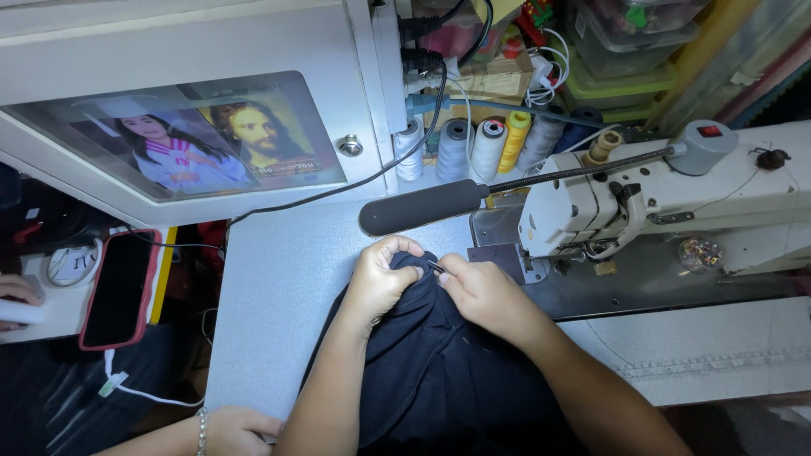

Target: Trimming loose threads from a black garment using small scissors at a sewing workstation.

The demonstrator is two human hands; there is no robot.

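A dark navy garment (439, 363) lies bunched on the grey sewing table (279, 287) in front of me. My left hand (380, 279) grips the top fold of the fabric, fingers curled over it. My right hand (481, 291) pinches the same fold from the right, with a small dark tool (434, 268) showing between thumb and forefinger. Both hands meet at the cloth's upper edge, just left of the white sewing machine (659, 194).
A grey lamp head (420, 207) on a flexible arm hangs over the table. Several thread spools (481, 148) stand behind it. A phone in a red case (118, 290) lies at the left. Another person's hand (241, 429) with a bracelet rests at the bottom left.
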